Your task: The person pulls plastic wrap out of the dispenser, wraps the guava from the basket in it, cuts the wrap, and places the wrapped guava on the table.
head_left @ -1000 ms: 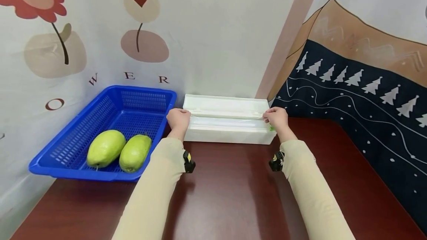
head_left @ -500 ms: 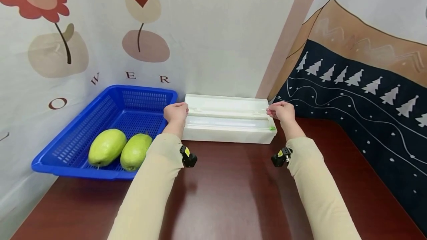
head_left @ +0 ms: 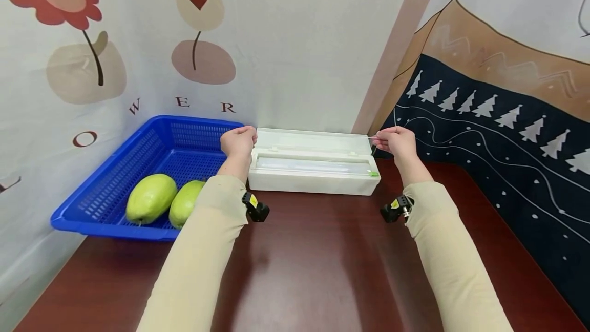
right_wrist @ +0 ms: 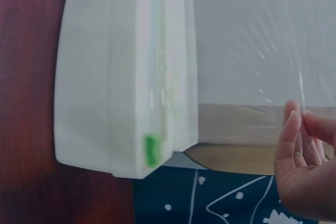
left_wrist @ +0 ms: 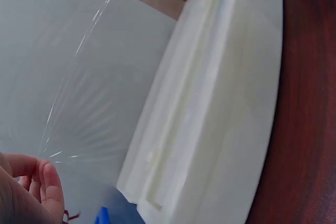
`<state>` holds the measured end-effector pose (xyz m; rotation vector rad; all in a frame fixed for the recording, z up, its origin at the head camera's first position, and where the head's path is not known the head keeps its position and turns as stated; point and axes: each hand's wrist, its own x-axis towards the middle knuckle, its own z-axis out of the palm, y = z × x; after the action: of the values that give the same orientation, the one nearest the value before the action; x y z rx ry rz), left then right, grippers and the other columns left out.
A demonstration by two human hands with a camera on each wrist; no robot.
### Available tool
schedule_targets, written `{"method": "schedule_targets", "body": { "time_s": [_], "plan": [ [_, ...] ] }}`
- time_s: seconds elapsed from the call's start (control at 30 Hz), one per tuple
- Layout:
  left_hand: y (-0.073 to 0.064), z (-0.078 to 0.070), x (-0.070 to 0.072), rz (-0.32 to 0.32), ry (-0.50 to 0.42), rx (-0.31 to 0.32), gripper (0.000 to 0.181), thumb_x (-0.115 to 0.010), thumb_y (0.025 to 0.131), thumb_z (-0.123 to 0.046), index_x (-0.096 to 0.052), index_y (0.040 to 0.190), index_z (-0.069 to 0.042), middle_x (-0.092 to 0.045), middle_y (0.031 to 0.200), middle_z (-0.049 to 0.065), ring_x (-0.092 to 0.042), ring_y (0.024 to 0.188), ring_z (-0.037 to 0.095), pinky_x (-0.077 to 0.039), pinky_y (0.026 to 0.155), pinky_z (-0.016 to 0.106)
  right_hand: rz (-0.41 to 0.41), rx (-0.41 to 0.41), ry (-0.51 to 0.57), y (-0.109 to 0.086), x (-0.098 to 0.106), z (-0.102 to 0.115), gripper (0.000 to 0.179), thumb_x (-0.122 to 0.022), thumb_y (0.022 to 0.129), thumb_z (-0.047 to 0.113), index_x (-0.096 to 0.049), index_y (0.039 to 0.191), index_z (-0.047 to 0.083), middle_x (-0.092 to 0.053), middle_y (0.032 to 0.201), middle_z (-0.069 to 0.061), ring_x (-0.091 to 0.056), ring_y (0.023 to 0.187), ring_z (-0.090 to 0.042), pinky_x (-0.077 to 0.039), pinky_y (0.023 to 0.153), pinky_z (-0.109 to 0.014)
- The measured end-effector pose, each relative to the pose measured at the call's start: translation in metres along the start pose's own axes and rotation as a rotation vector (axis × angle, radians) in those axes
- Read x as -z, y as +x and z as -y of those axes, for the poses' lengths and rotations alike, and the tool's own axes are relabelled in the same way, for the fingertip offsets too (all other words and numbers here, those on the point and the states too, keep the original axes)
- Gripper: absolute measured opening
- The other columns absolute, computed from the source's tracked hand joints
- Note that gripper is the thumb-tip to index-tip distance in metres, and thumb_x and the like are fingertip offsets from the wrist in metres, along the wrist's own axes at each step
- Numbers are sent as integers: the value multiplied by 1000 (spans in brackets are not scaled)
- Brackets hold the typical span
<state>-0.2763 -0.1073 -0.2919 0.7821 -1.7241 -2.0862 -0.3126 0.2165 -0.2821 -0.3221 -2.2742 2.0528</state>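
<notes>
A long white cling film dispenser (head_left: pixel 313 182) stands against the wall with its lid raised. Clear cling film (left_wrist: pixel 86 93) stretches up out of it, creased along its free edge. My left hand (head_left: pixel 237 143) pinches one corner of that film between thumb and fingers, beyond the box's left end. At the other end my right hand (head_left: pixel 397 142) pinches the opposite corner, its fingertips above the box. Seen from the right wrist, a green slider (right_wrist: pixel 153 149) sits at the box's end, and the film runs taut from the pinching fingertips (right_wrist: pixel 292 109).
To the left, a blue plastic basket (head_left: pixel 110 233) holds two pale green oval fruits, one fruit (head_left: pixel 151 199) fully in view and the other fruit (head_left: pixel 185 206) partly behind the left sleeve. The reddish-brown table (head_left: pixel 304 260) meets printed wall cloths behind and at the right.
Both hands have risen from the dispenser's opening and spread slightly apart, drawing the cling film upward. The dispenser and basket keep their places while the head view shifts a little.
</notes>
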Motion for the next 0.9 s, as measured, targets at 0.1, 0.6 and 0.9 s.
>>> {"method": "schedule_targets", "body": {
  "time_s": [0.1, 0.6, 0.9],
  "plan": [
    [1, -5, 1, 5, -31, 4, 22, -63, 86, -5, -68, 106, -1, -61, 86, 2, -59, 73, 10, -51, 74, 21, -2, 19, 0, -4, 1, 6, 4, -58, 91, 9, -56, 88, 8, -64, 61, 9, -64, 57, -2, -52, 60, -13],
    [-15, -37, 11, 84, -281, -24, 8, -62, 85, 0, -65, 92, 0, -59, 72, 0, -58, 63, 8, -50, 61, 15, 21, 143, -5, -25, 12, 35, 3, -59, 91, 11, -58, 89, 10, -65, 65, 11, -65, 59, -2, -52, 62, -13],
    [-26, -58, 13, 133, -361, -26, 6, -63, 84, 2, -64, 82, -3, -60, 74, 2, -59, 61, 9, -51, 60, 14, 35, 188, 54, -37, 19, 54, 4, -61, 89, 11, -59, 90, 7, -67, 66, 9, -65, 59, -4, -52, 62, -13]
  ]
}}
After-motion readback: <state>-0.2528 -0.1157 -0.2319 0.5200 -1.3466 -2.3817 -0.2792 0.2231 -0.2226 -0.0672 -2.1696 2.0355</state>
